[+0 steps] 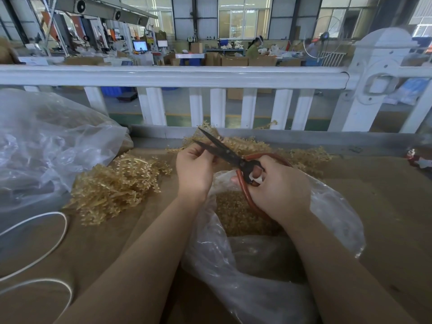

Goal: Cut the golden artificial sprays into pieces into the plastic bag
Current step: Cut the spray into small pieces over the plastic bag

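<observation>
My right hand (278, 190) grips the red handles of black scissors (224, 152), whose blades stand apart and point up and left. My left hand (195, 168) is curled just under the blades; whatever it pinches is hidden by its fingers. Both hands hover over an open clear plastic bag (327, 206) with cut golden pieces (236, 213) inside. A heap of golden sprays (112, 185) lies on the table to the left. More golden sprays (308, 157) lie behind the hands.
A large crumpled clear bag (46, 146) fills the left side. White cord (53, 232) loops over the brown table at lower left. A white railing (210, 76) runs along the table's far edge. A small red figurine (416, 159) sits at far right.
</observation>
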A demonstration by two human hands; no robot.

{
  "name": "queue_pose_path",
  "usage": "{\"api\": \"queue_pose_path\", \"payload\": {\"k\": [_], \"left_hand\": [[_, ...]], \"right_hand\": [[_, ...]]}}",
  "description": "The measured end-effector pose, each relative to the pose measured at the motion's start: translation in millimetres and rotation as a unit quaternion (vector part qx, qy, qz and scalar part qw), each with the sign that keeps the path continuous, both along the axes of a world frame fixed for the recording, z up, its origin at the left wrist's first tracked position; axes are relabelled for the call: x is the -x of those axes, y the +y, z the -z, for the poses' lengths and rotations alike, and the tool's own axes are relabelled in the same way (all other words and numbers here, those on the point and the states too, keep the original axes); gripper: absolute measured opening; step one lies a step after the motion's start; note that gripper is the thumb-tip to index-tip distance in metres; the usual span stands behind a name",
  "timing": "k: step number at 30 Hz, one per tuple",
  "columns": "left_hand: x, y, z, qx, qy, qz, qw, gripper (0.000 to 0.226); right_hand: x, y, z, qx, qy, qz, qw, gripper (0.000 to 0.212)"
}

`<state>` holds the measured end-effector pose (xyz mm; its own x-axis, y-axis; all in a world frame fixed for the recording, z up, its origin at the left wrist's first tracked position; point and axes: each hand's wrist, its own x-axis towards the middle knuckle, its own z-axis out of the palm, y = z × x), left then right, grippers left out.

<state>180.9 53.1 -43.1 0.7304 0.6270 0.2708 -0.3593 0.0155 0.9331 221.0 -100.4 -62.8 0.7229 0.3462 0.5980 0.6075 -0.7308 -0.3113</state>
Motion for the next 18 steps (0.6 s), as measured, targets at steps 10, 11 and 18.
{"api": "queue_pose_path", "payload": {"k": [10,11,18], "left_hand": [[-0.5,1.0,6.2,-0.058,-0.035,0.047,0.997,0.023],[-0.5,1.0,6.0,-0.058,-0.037,0.053,0.996,0.023],[-0.4,-1.0,5.9,-0.073,-0.048,0.067,0.994,0.022]], "right_hand": [[-7.1,-3.6,3.3,-0.001,0.057,0.042,0.998,0.055],[-6.5,-3.5,2.5,-0.002,0.057,0.041,0.998,0.054],[-5.9,-2.9,2.5,-0.018,0.06,0.026,0.998,0.058]]}}
